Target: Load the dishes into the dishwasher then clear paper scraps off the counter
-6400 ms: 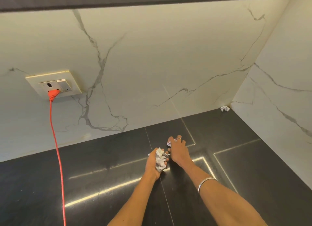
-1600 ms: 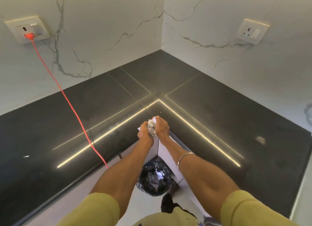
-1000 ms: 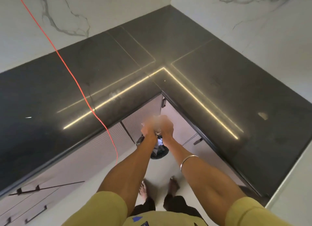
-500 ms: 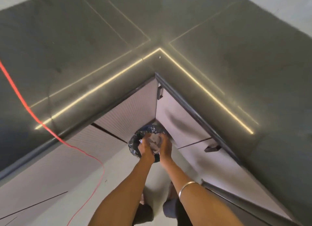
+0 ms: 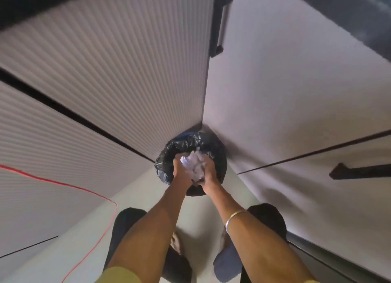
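Both my hands reach down into the mouth of a small round bin lined with a black bag, which stands on the floor in the cabinet corner. My left hand and my right hand are cupped together around a wad of crumpled white paper scraps just over the bin's opening. The picture is blurred, so the fingers are hard to make out. A metal bangle sits on my right wrist.
Ribbed cabinet fronts stand to the left and smooth cabinet doors with dark handles to the right. An orange-red cable hangs down on the left. My feet stand on the pale floor below the bin.
My hands carried the paper wad from the counter corner down past the counter edge to the bin. The view tilted down from the counter to the cabinets and floor.
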Demonstrator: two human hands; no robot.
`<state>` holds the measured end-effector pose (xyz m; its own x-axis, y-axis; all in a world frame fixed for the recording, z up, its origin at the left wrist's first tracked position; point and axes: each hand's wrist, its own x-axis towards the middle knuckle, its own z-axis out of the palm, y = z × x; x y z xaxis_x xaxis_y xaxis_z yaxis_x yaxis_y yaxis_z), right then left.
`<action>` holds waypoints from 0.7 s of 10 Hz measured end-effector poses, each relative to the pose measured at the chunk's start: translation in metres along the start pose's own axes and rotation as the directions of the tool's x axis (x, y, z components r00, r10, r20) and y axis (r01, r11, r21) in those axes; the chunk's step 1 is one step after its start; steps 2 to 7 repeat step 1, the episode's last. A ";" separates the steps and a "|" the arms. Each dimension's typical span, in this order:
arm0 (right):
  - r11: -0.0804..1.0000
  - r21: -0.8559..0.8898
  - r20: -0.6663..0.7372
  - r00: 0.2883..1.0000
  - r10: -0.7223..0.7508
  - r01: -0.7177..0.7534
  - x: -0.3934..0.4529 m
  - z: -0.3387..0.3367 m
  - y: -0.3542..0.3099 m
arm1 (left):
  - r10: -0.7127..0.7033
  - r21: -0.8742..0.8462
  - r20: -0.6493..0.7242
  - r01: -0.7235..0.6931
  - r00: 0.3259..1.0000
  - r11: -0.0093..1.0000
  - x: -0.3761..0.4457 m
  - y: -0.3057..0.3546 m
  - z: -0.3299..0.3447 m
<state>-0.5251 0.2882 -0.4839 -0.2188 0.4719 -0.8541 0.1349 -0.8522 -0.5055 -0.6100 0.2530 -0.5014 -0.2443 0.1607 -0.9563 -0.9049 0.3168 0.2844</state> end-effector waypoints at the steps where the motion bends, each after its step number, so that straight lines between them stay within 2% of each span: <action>1: 0.998 0.029 0.063 0.996 0.056 -0.058 0.000 -0.002 0.001 | -0.027 0.008 0.000 0.027 1.000 1.000 -0.079 0.020 0.010; 7: 0.998 0.029 0.063 0.996 0.056 -0.058 0.000 -0.002 0.001 | -0.027 0.008 0.000 0.027 1.000 1.000 -0.079 0.020 0.010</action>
